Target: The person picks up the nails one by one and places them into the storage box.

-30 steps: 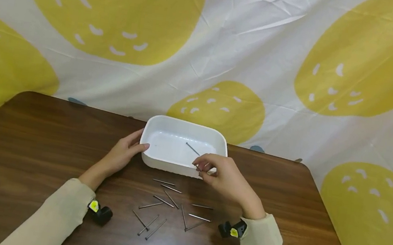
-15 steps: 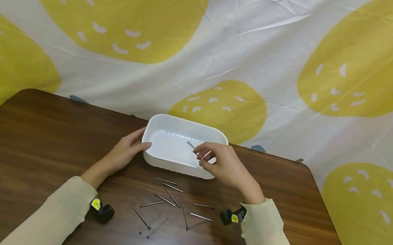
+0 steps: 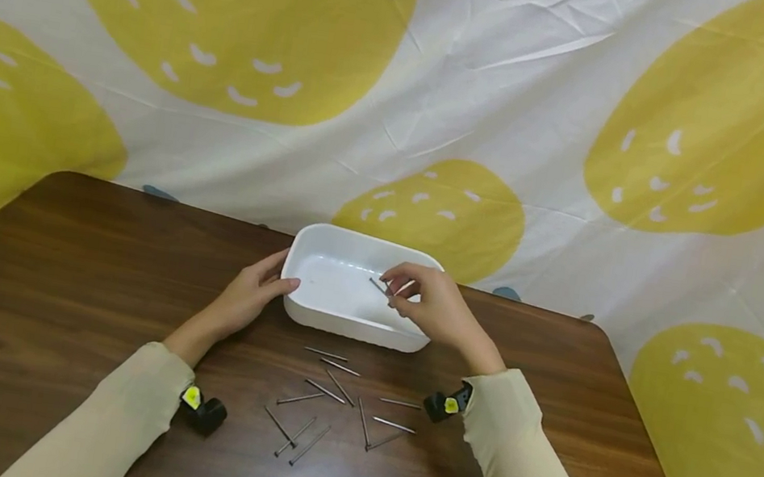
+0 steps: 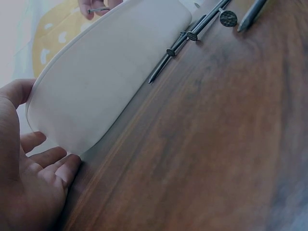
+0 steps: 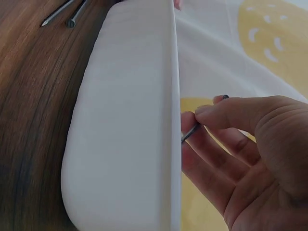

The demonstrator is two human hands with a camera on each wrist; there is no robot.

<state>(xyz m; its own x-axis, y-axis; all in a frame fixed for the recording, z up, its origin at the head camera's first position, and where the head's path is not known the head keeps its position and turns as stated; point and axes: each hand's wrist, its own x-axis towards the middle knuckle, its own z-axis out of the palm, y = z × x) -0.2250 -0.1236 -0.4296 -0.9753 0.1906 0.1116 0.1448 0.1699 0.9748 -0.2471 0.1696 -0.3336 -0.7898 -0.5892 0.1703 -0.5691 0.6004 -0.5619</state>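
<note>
1 white tray [image 3: 313, 312]; 10 loose nails on table [image 3: 332, 388]; 1 nail [image 3: 378, 284] held; 2 hands

Both arms wear long cream sleeves [image 3: 130, 415] ending at the wrists. A small black camera [image 3: 205, 412] with a yellow mark is strapped under each wrist.

A dark brown wooden table [image 3: 52, 290] with rounded corners and a streaked grain stands against a hanging cloth backdrop [image 3: 520, 87]. The white fabric, creased and wrinkled, carries large yellow strawberry shapes dotted with small white seed marks and topped with grey-brown stems. Even, soft light falls across the scene, leaving a faint sheen on the tabletop's near edge.
</note>
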